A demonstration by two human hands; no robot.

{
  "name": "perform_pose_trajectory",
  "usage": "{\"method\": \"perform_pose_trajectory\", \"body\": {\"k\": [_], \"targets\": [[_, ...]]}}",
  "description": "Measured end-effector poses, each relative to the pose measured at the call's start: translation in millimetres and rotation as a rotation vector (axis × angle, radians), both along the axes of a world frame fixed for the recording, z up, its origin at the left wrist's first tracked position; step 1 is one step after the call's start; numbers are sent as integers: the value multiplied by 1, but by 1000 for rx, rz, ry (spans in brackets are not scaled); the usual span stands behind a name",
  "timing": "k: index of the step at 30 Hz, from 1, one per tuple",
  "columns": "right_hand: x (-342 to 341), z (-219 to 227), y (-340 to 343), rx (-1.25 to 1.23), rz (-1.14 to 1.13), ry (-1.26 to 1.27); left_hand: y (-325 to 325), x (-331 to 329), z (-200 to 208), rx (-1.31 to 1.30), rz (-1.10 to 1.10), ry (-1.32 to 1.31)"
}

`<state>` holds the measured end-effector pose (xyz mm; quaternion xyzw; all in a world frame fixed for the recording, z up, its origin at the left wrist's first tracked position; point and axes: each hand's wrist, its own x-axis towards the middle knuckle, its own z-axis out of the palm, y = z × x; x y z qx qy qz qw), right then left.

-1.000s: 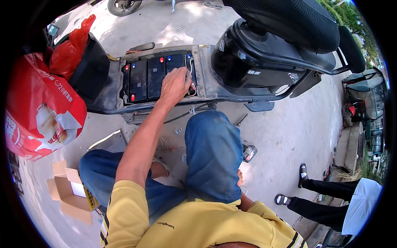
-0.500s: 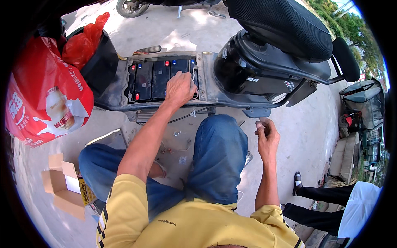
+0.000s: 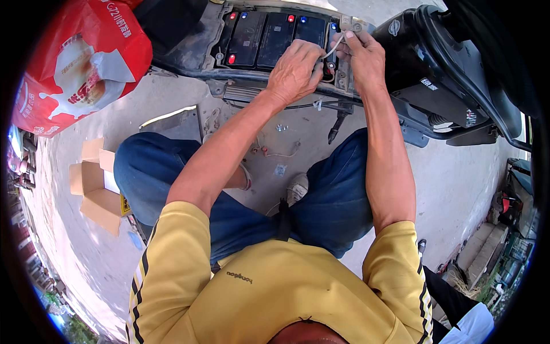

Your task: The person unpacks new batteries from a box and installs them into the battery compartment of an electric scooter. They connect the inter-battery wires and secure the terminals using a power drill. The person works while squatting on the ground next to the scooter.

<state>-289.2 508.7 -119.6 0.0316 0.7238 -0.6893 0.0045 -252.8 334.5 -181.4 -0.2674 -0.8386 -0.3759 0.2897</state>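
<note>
Black batteries [image 3: 276,41] sit side by side in the floorboard well of a scooter [image 3: 424,109], with red and blue caps on their terminals. A pale wire [image 3: 334,47] curves up over the right end of the well. My right hand [image 3: 366,60] pinches it between thumb and fingers beside the well's right rim. My left hand [image 3: 295,70] lies over the lower edge of the batteries, its curled fingers closed at the wire's lower part. Those fingers hide the lower corner of the right-hand battery.
A big red bag [image 3: 86,63] hangs at the left beside a black bin [image 3: 169,26]. An opened cardboard box [image 3: 97,183] stands on the ground by my left knee. Small screws [image 3: 282,128] and a short lead [image 3: 281,152] lie between my legs. Someone's dark trouser leg [image 3: 450,298] shows at lower right.
My right hand has come up from beside my knee to the wire at the battery well. My left hand stays at the batteries. The view has shifted, so the scooter sits higher in it.
</note>
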Motion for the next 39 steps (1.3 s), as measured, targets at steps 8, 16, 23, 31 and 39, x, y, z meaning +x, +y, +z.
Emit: {"method": "perform_pose_trajectory", "body": {"k": [8,16,23,31,39], "targets": [[-28,6,-23,-29,24,49,-23,98,-64,-510,-483,-154],[-24,21,-20,4,-10,-39,-31,114,-237,-600,-114,-793],[-15,26,-17,78,11,-46,3,106,-278,-729,-70,-776],[-26,23,-16,18,-10,-88,7,105,-260,-716,-195,-653],[-32,19,-21,-1,-6,-75,-8,117,-201,-530,-120,-815]]}}
